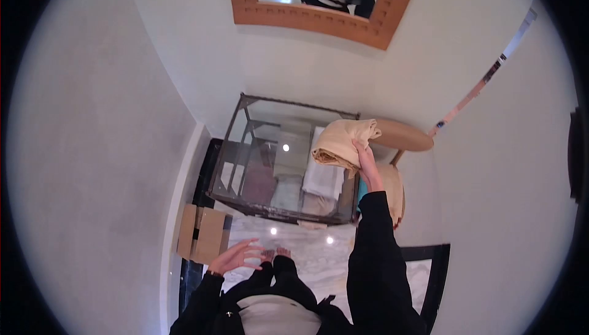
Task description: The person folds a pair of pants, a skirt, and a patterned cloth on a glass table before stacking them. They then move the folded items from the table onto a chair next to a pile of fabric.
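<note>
A folded beige cloth [340,140] is in my right hand [366,162], its thumb and fingers closed on the cloth's right side. The bundle is held above the right end of a glass-topped table with a dark metal frame [294,213]. Low on the left, my left hand [238,256] is held out with fingers apart and nothing in it, near a cardboard box [211,235]. Through the glass I see folded cloths, among them a white folded cloth [323,178] partly covered by the beige bundle.
A round wooden stool [405,135] stands right of the table, with beige fabric [394,191] hanging below it. A wood-framed mirror [313,19] hangs on the wall ahead. Walls close in on both sides. The marble floor [307,235] shows around my feet.
</note>
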Demonstrator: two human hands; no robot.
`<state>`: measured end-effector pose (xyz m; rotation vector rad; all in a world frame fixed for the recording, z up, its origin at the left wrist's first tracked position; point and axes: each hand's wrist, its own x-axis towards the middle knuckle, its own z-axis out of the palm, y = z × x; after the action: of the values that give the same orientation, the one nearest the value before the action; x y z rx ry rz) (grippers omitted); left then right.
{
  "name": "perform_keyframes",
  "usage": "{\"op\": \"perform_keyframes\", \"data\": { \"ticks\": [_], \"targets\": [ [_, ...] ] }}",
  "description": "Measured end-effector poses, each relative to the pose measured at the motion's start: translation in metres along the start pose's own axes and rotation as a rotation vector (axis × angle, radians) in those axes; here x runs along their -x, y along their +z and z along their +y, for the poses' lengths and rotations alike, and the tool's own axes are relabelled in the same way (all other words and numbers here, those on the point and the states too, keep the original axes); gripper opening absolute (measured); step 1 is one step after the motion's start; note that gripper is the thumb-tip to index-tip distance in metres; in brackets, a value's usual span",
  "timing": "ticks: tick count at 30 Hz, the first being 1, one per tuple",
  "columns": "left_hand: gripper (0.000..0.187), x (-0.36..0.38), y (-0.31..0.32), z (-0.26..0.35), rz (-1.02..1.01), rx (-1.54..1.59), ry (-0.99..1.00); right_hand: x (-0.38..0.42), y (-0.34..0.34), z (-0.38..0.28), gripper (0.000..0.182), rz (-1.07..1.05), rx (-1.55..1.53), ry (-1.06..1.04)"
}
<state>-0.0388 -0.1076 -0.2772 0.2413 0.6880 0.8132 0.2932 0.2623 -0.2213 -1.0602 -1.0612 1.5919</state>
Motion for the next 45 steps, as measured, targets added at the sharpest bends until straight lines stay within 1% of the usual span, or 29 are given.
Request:
{"op": "perform_keyframes", "data": {
  "ticks": [2,3,5,6,7,8,9,11,14,17,20,23,25,26,27,28,29,30,31,32,33,34,35,36,37,38,40,43,45],
  "targets": [
    [0.057,0.007,-0.009,-0.005,0.051,-0.019,0.032,-0.046,-0.019,0.020,0.049,-0.035,0.044,-0.052],
    [0.055,0.012,-0.012,-0.007,0.067,-0.023,0.046,-0.056,-0.025,0.027,0.051,-0.015,0.088,-0.057],
    [0.051,0.017,-0.020,-0.013,0.164,-0.013,0.038,-0.088,-0.058,0.082,0.058,-0.043,0.128,-0.069],
    [0.050,0.021,-0.025,-0.017,0.181,-0.015,0.062,-0.088,-0.066,0.099,0.061,-0.044,0.147,-0.089],
    [0.048,0.024,-0.028,-0.019,0.202,-0.014,0.086,-0.108,-0.097,0.136,0.060,-0.021,0.289,-0.079],
    [0.043,0.027,-0.027,-0.020,0.246,0.062,0.128,-0.099,-0.090,0.137,0.061,-0.006,0.321,-0.083],
    [0.042,0.030,-0.026,-0.022,0.291,0.093,0.153,-0.088,-0.082,0.131,0.062,0.011,0.353,-0.085],
    [0.042,0.035,-0.019,-0.020,0.355,0.134,0.158,-0.089,-0.083,0.135,0.063,0.095,0.390,-0.011],
    [0.046,0.034,-0.023,-0.029,0.394,0.093,0.131,-0.084,-0.076,0.119,0.072,0.192,0.751,0.023],
    [0.045,0.028,-0.037,-0.040,0.404,0.156,0.142,-0.056,-0.041,0.093,0.073,0.468,1.086,0.081],
    [0.042,0.023,-0.038,-0.044,0.502,0.135,0.141,-0.067,-0.056,0.143,0.073,0.585,1.343,-0.045],
    [0.039,0.024,-0.043,-0.047,0.575,0.136,0.105,-0.031,-0.052,0.115,0.070,0.622,1.432,0.028],
    [0.037,0.027,-0.049,-0.048,0.603,0.142,0.084,-0.011,-0.083,0.130,0.068,0.840,1.281,0.066],
    [0.036,0.027,-0.055,-0.052,0.612,0.147,0.083,0.005,-0.098,0.133,0.064,0.924,1.243,0.200],
    [0.035,0.025,-0.064,-0.053,0.619,0.153,0.093,0.021,-0.113,0.144,0.063,1.005,1.237,0.230],
    [0.035,0.024,-0.074,-0.058,0.626,0.143,0.072,0.039,-0.136,0.171,0.062,1.075,1.235,0.255],
    [0.043,0.023,-0.068,-0.055,0.606,0.041,0.075,0.051,-0.158,0.196,0.061,1.138,1.232,0.264],
    [0.052,0.028,-0.049,-0.049,0.586,-0.057,0.083,0.066,-0.176,0.216,0.066,1.063,1.256,0.344],
    [0.060,0.029,-0.031,-0.044,0.570,-0.150,0.092,0.073,-0.193,0.233,0.070,1.067,1.332,0.343],
    [0.053,0.025,-0.023,-0.041,0.599,-0.163,0.117,0.079,-0.208,0.249,0.073,1.065,1.411,0.345],
    [0.053,0.021,-0.022,-0.042,0.602,-0.144,0.121,0.086,-0.216,0.252,0.077,1.062,1.487,0.346],
    [0.053,0.016,-0.022,-0.042,0.602,-0.127,0.126,0.083,-0.227,0.253,0.087,0.994,1.467,0.480],
    [0.053,0.011,-0.022,-0.042,0.602,-0.110,0.127,0.079,-0.235,0.255,0.088,0.998,1.481,0.282],
    [0.047,0.007,-0.043,-0.049,0.612,-0.046,0.039,0.074,-0.243,0.256,0.088,0.995,1.490,0.084],
    [0.041,0.001,-0.084,-0.061,0.621,0.018,-0.047,0.068,-0.251,0.255,0.089,0.985,1.492,-0.115],
    [0.035,-0.003,-0.106,-0.069,0.631,0.082,-0.132,0.062,-0.245,0.244,0.087,0.899,1.525,0.020],
    [0.036,-0.008,-0.106,-0.069,0.616,0.067,-0.150,0.051,-0.222,0.220,0.081,0.713,1.568,0.281],
    [0.035,-0.009,-0.097,-0.068,0.587,0.057,-0.139,0.041,-0.238,0.239,0.063,0.728,1.570,0.214],
    [0.035,-0.010,-0.092,-0.065,0.597,0.043,-0.147,0.045,-0.255,0.237,0.050,0.682,1.324,0.108]
  ]
}}
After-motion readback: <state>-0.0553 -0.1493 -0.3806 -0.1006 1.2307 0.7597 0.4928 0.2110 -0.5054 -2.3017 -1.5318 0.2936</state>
